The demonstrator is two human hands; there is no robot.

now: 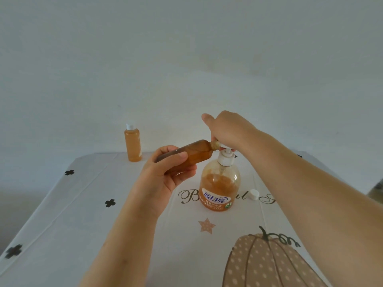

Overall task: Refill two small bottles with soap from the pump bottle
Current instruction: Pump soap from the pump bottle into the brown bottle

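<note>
The pump bottle (219,183) stands mid-table, clear plastic with orange soap and a white pump. My right hand (226,129) sits on top of the pump head, fingers curled over it. My left hand (165,172) grips a small uncapped bottle (196,153) of orange soap, tilted almost flat with its mouth at the pump spout. A second small bottle (133,142) with a white cap stands upright at the table's far left edge, full of orange soap.
A loose white cap (254,194) lies on the tablecloth (83,204) right of the pump bottle. The cloth is white with black flowers, script lettering and a pumpkin print. A pale wall rises behind the table.
</note>
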